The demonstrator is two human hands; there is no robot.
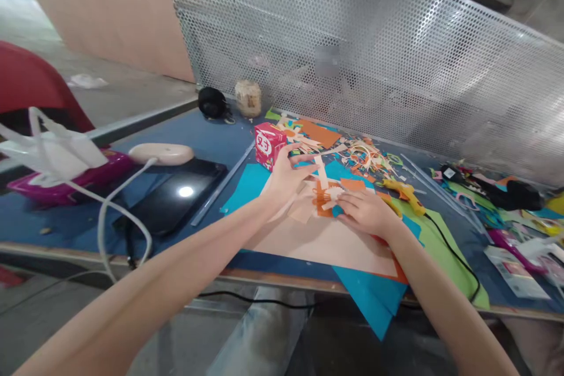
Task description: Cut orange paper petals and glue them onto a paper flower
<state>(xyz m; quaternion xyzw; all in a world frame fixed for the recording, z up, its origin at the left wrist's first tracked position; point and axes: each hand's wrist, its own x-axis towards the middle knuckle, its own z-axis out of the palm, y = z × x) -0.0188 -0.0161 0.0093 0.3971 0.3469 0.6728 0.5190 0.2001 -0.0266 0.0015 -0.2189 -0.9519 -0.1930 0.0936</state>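
Observation:
My left hand [288, 175] pinches a pale paper strip [322, 173] whose lower end hangs over a small orange paper piece [325, 202]. My right hand [365, 210] rests with bent fingers on the white cut-out lying on that orange piece; whether it grips the cut-out is hard to tell. Beneath both hands lies a large pale pink sheet [321, 244], over blue paper [370, 296] and orange paper. A yellow glue gun [404, 192] lies just right of my right hand.
A pink box [269, 144] stands behind my left hand. Paper scraps [365, 155] are heaped along the perforated metal screen [343, 64]. At left are a black tablet [176, 194], a white cable and a magenta tissue holder [66, 185]. Green paper [445, 247] lies at right.

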